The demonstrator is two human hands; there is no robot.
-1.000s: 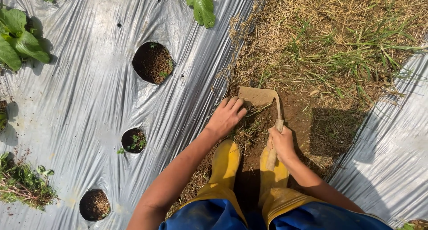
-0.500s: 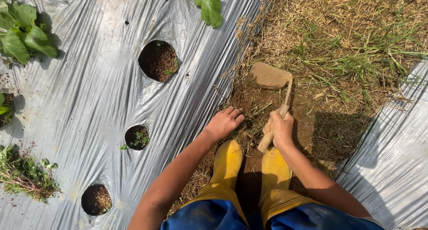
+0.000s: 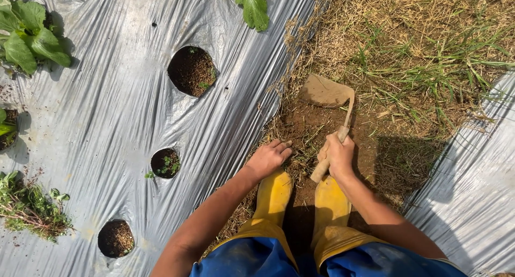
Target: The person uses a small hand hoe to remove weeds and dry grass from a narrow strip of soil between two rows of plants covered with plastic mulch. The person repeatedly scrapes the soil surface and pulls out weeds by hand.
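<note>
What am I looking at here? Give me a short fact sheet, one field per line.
Setting: furrow of bare soil and dry grass between silver plastic sheets
Right hand: closed on the wooden handle of a small hoe, blade lying on the soil
Left hand: empty, fingers spread, at the soil
Footwear: yellow boots
Sheet holes: round planting holes, some with tiny sprouts
Plants: leafy greens at left edge

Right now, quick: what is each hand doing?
Left hand: open, fingers spread on the bare brown soil, holding nothing.
Right hand: closed around the wooden handle of the small flat-bladed hoe.
</note>
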